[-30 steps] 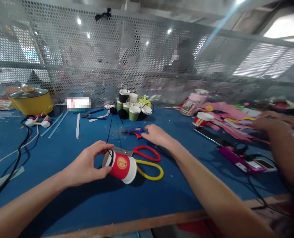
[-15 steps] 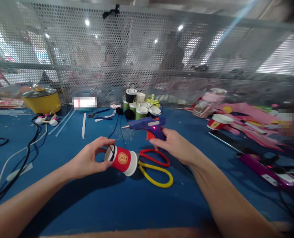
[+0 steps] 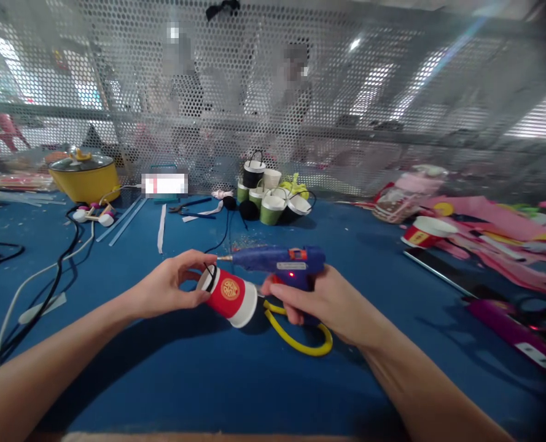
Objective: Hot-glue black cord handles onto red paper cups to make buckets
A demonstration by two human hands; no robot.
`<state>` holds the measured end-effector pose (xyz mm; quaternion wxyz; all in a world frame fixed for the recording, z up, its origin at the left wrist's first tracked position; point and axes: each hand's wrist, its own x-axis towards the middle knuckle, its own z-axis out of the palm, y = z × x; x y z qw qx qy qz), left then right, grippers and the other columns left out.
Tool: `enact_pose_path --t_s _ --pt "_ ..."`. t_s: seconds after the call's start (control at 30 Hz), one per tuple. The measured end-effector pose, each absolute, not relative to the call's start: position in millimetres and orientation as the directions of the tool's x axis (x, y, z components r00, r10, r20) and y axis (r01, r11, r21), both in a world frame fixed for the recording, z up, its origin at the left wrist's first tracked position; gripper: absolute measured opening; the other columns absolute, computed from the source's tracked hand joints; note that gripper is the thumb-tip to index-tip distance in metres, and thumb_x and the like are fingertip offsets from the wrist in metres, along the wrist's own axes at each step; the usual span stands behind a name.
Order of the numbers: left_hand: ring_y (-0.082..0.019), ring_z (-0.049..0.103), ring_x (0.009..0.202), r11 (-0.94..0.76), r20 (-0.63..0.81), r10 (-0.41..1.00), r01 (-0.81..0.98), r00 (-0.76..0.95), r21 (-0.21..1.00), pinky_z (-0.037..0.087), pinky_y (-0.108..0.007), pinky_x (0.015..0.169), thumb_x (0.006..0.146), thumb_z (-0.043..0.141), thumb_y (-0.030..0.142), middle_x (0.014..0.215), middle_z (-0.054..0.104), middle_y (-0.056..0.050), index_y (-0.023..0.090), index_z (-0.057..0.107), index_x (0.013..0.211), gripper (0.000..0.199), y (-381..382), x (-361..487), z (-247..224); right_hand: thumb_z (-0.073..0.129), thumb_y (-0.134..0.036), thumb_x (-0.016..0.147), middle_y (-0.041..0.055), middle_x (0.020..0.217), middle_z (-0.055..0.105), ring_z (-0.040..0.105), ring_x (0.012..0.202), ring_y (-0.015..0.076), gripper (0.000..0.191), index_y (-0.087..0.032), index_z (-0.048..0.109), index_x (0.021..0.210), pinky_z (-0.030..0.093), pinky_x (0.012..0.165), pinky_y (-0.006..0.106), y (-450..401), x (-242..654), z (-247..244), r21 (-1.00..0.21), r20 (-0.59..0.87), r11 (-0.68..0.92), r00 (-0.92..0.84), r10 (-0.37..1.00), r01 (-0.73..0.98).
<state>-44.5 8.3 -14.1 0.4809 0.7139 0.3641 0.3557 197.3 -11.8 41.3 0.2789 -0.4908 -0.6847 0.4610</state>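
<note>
Red cup (image 3: 230,291) in left hand (image 3: 169,283), glue gun (image 3: 273,258) in right hand (image 3: 337,304).
The left fingers pinch the cup; the right hand wraps round the gun's handle, its tip beside the left fingertips. Black cord (image 3: 211,279) sits on the cup by the left thumb, so that part looks started; the tail seems uncut, running past the left hand to a black ball (image 3: 229,202). Under both hands is a blue table (image 3: 185,380); beyond them, a holey metal wall (image 3: 139,86).

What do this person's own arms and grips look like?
The left arm and right arm are bare as far as the picture shows, with no sleeves. The left grip and right grip are plain hands without gloves. I can't make out any rings, bracelets or watch.
</note>
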Motion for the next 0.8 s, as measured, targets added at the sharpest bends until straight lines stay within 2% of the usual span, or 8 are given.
enact_pose_path --t_s 0.07,0.13,0.2,0.33,0.6,0.8 --pt "-0.022 0.053 0.104 -0.264 0.149 0.869 0.189 0.472 0.946 0.043 -0.04 0.091 0.07 0.063 0.019 0.115 0.055 -0.009 0.018 0.05 0.112 0.044 9 -45 -13 0.059 -0.032 0.074 -0.0037 0.041 0.05 0.045 0.039 0.0084 0.024 -0.018 0.056 0.055 0.039 0.041 0.021 -16 194 43 -0.87 -0.045 0.138 -0.355 0.934 0.474" --pt "-0.021 0.053 0.105 -0.249 0.133 0.877 0.201 0.462 0.947 0.043 -0.04 0.091 0.069 0.063 0.021 0.116 0.054 -0.009 0.018 0.049 0.113 0.046 9 -45 -13 0.06 -0.03 0.072 -0.0047 0.04 0.047 0.042 0.038 0.0083 0.024 -0.02 0.053 0.052 0.036 0.039 0.021 -20 191 44 -0.848 -0.022 0.159 -0.333 0.943 0.506" --pt "-0.021 0.053 0.103 -0.233 0.117 0.882 0.206 0.456 0.951 0.044 -0.04 0.091 0.069 0.063 0.022 0.116 0.054 -0.009 0.017 0.048 0.114 0.048 9 -45 -13 0.06 -0.029 0.071 -0.0051 0.042 0.048 0.041 0.04 0.0091 0.017 -0.02 0.055 0.057 0.035 0.038 0.021 -23 189 42 -0.843 -0.012 0.155 -0.306 0.952 0.515" --pt "-0.021 0.054 0.103 -0.23 0.113 0.888 0.217 0.446 0.949 0.043 -0.04 0.091 0.068 0.062 0.02 0.116 0.054 -0.009 0.017 0.049 0.114 0.048 10 -45 -13 0.06 -0.032 0.072 -0.0028 0.056 0.057 0.047 0.049 0.0113 0.012 -0.02 0.059 0.069 0.042 0.046 0.022 -25 188 37 -0.824 -0.004 0.164 -0.295 0.955 0.542" --pt "-0.022 0.053 0.105 -0.232 0.116 0.89 0.22 0.441 0.947 0.043 -0.04 0.092 0.068 0.063 0.019 0.118 0.053 -0.01 0.017 0.049 0.114 0.049 10 -45 -14 0.058 -0.035 0.074 -0.0022 0.062 0.056 0.048 0.055 0.0115 0.018 -0.018 0.057 0.07 0.043 0.053 0.022 -28 190 33 -0.749 0.055 0.229 -0.287 0.956 0.621" --pt "-0.022 0.052 0.106 -0.25 0.135 0.878 0.2 0.46 0.947 0.042 -0.04 0.094 0.068 0.064 0.02 0.117 0.053 -0.009 0.017 0.048 0.115 0.05 10 -45 -16 0.056 -0.034 0.075 -0.0031 0.06 0.053 0.045 0.054 0.0104 0.018 -0.018 0.055 0.068 0.041 0.051 0.021 -30 189 37 -0.705 0.052 0.257 -0.313 0.948 0.662"
